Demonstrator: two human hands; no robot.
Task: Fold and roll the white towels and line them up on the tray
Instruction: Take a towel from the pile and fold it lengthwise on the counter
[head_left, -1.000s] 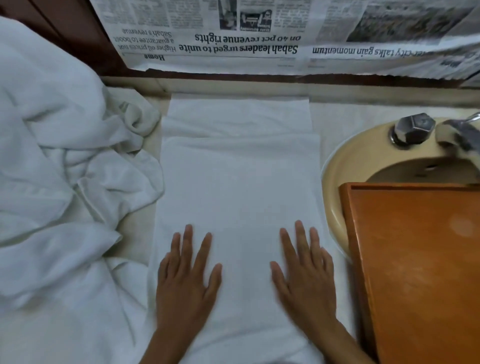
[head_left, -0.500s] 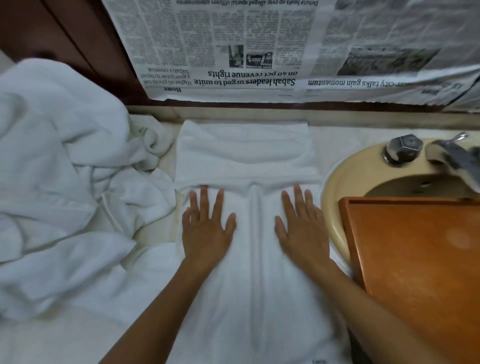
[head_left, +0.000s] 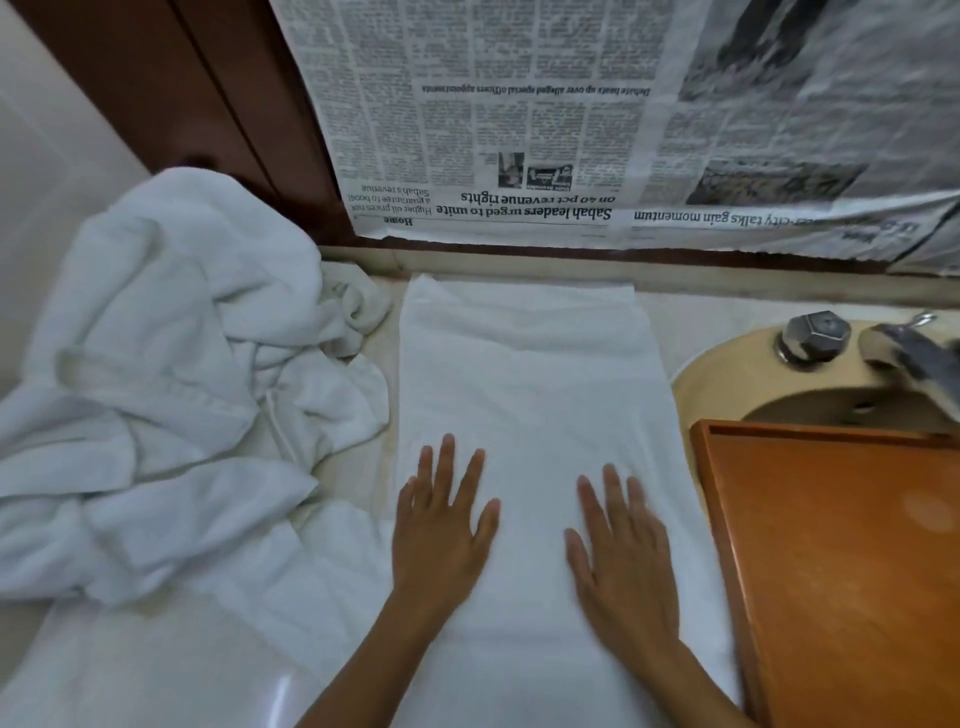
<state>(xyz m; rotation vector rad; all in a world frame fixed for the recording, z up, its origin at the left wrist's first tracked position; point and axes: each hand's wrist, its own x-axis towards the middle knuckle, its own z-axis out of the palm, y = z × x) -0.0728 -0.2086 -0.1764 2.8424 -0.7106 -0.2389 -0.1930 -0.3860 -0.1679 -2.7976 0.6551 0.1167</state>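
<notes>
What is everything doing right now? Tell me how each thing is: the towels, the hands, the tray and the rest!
flat towel: folded, spread flat, not rolled.
towel pile: crumpled, unfolded.
left hand: open, flat on the flat towel.
right hand: open, flat on the flat towel.
tray: lying partly over the sink, no towels on the part in view.
newspaper: hanging upside down.
tap: blurred; no running water visible.

Upside-down newspaper (head_left: 519, 130), headlines nr its bottom edge: "Home" at bottom-left corner, "Higher oil prices not a guarantee to boost Sabah's revenue", "Sabah leaders urged to unite on 40 pct revenue rights" at centre, "…city talks gain momentum" to the right, w/ "Debate heats up over alleged special officers appointments" higher up.
</notes>
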